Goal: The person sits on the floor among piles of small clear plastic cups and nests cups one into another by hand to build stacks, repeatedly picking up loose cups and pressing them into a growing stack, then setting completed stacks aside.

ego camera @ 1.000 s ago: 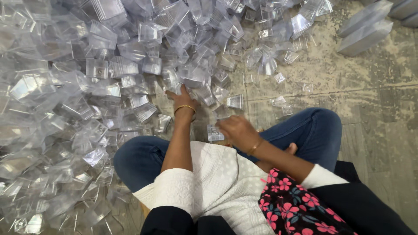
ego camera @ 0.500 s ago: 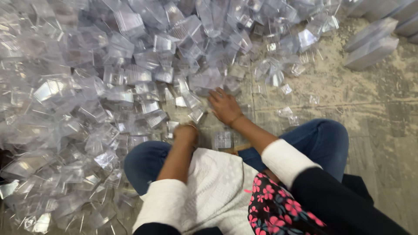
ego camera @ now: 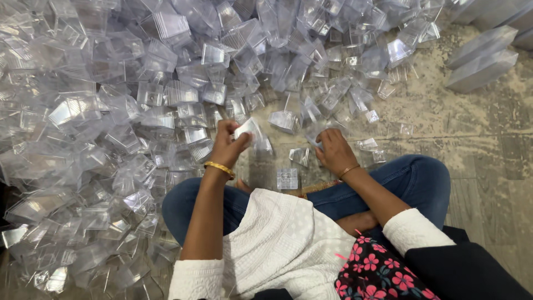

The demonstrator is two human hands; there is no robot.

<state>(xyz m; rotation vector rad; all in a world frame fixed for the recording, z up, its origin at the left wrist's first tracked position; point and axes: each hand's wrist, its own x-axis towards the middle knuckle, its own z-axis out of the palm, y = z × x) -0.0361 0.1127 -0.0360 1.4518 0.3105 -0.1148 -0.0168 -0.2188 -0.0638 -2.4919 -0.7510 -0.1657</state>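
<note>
Hundreds of clear boxes form a pile (ego camera: pixel 111 111). My left hand (ego camera: pixel 225 147) grips one box (ego camera: pixel 248 129) beside it. My right hand (ego camera: pixel 333 150) rests spread on pieces at its edge.

Clear boxes (ego camera: pixel 111 111) crowd left; floor (ego camera: pixel 444 122) open

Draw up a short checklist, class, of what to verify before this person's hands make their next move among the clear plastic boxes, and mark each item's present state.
1. Left hand has a firm grip on a clear box: ok.
2. Right hand rests on the boxes at the edge of the pile: ok.
3. Right hand actually grips a piece: cannot tell.
4. Small flat clear piece lies within reach by the knees: ok.
5. Bare floor lies to the right: ok.
</note>
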